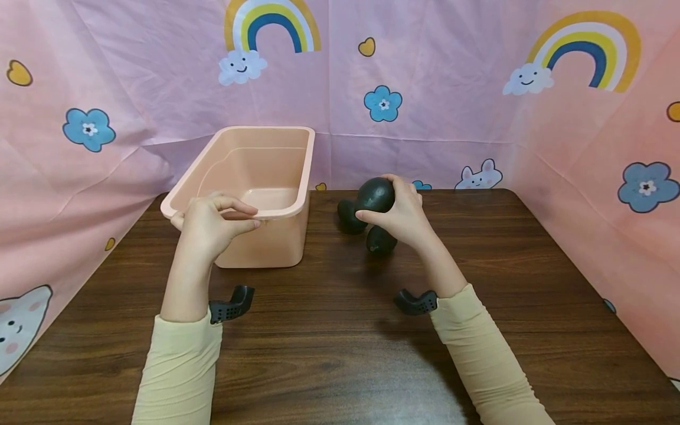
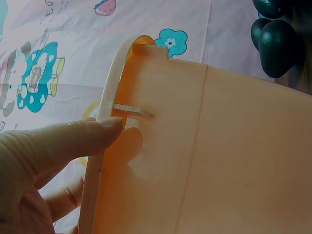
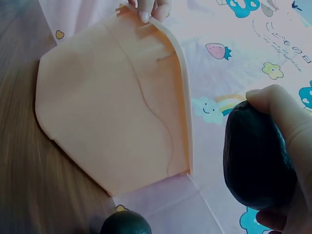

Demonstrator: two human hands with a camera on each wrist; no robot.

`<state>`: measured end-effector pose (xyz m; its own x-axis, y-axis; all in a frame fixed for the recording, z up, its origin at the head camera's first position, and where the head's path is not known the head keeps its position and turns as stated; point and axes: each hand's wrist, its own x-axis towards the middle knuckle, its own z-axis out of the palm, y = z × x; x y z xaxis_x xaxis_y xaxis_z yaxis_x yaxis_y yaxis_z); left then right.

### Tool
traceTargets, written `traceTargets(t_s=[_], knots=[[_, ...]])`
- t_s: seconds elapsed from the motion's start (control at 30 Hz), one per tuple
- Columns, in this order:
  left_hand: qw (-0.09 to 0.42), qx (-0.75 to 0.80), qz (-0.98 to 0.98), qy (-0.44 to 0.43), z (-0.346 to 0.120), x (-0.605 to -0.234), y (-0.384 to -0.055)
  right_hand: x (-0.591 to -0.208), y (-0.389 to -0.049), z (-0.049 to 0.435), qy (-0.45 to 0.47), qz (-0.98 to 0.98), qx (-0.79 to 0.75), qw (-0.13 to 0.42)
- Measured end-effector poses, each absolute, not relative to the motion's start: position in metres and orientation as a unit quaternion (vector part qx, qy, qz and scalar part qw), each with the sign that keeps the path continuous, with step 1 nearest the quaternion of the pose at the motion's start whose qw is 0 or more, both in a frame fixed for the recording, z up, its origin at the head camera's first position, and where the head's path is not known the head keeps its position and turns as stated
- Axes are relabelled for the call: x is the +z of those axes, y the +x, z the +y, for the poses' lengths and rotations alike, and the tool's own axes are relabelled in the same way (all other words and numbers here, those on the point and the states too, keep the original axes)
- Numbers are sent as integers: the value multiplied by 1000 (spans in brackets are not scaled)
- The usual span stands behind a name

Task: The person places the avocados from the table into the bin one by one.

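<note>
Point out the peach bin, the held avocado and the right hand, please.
Peach bin (image 1: pixel 261 245), head view: front wall.
Held avocado (image 3: pixel 258 156), right wrist view: its side.
Right hand (image 1: pixel 406 215), head view: back of hand.

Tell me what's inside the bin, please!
I see only bare walls and some bare floor inside the bin. Its front wall hides the nearer floor, so I can't tell what's there.
</note>
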<state>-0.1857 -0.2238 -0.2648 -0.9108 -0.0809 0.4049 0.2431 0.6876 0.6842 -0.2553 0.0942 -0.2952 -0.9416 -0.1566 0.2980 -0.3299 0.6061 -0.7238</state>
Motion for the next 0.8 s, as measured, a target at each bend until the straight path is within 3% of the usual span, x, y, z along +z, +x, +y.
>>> traceTargets(t_s=[0.8], knots=[[213, -392, -894, -45, -222, -265, -185, -276, -253, 69, 129, -881, 444, 97]])
